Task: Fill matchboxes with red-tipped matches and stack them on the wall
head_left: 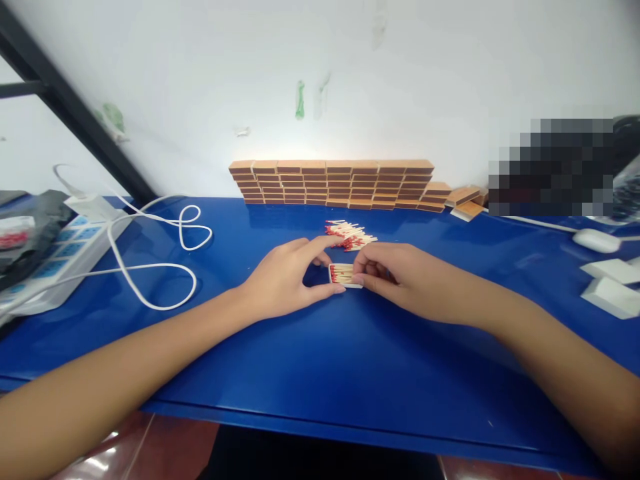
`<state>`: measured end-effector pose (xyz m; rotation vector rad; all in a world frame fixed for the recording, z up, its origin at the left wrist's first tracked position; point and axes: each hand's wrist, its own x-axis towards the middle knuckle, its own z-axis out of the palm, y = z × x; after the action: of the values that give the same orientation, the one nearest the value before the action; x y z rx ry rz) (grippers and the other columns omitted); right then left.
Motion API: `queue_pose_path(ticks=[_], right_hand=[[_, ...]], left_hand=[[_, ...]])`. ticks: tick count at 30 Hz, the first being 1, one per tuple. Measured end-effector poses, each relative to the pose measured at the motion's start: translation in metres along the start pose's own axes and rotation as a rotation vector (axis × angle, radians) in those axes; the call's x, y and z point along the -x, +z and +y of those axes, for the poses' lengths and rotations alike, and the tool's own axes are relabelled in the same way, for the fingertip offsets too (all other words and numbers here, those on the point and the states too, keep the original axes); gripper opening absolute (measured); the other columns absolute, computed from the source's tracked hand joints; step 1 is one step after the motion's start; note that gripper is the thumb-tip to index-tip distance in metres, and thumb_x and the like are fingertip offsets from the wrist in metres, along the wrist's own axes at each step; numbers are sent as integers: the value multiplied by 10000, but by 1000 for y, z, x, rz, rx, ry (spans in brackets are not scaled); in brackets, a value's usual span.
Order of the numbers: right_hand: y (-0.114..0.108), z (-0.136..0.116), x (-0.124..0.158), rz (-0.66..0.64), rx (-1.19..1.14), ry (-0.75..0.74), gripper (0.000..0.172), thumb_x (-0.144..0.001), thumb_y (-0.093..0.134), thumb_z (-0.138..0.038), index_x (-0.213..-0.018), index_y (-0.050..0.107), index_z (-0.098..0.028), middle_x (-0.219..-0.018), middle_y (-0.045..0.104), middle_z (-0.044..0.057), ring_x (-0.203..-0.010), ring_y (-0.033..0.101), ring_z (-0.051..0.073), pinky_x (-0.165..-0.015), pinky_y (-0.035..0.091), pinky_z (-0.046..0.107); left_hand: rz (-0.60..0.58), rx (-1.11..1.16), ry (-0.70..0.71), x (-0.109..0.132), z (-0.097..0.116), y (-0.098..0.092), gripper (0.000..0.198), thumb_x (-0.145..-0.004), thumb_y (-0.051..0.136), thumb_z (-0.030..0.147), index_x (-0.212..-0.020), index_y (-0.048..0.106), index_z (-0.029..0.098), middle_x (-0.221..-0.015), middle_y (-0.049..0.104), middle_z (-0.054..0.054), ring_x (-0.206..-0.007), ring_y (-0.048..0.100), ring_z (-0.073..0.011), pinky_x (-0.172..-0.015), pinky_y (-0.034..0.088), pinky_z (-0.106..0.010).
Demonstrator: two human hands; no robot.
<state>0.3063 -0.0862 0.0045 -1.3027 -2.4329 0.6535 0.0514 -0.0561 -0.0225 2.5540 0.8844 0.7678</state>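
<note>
A small white matchbox tray [346, 287] lies on the blue table, holding a layer of matches [343, 274] with red heads towards the left. My left hand [285, 277] grips the tray's left part, thumb along the near side and fingers at the far side. Thumb and fingers of my right hand [400, 277] are pinched together over the right ends of the matches, hiding that end of the tray. Just beyond my hands is a loose heap of red-headed matches [353, 235].
Stacked matchboxes [340, 183] form a low wall along the back, with a few loose sleeves [467, 200] at its right end. A power strip [65, 253] and looped white cable [193, 280] occupy the left. White trays [613, 287] lie at the right.
</note>
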Motion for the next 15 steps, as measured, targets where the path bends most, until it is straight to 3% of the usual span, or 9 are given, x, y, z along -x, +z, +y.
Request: queue_pose_path(ticks=[5,15], right_hand=[[-2,4,-2,41,4,-39,203,-1008,575,-377,-904,672,-232,-731,627,-4,-627,501,149,-604,341,301],[-1,1,-1,-11,-18,-3,257,-1017,569,-413,-850,645,-234,-714,622,-8,-622,507,150,-596,356,307]], left_hand=[[-7,9,10,0,1,-1,668,-890,843,415,-1464,549,241,-1108,791,-16,-1051,735,-223,-989,562,-388],[-22,17,-18,0,0,0,679,-896,832,429,-1485,543,255,-1130,790,-28,-1058,730,-237,-982,569,-417]])
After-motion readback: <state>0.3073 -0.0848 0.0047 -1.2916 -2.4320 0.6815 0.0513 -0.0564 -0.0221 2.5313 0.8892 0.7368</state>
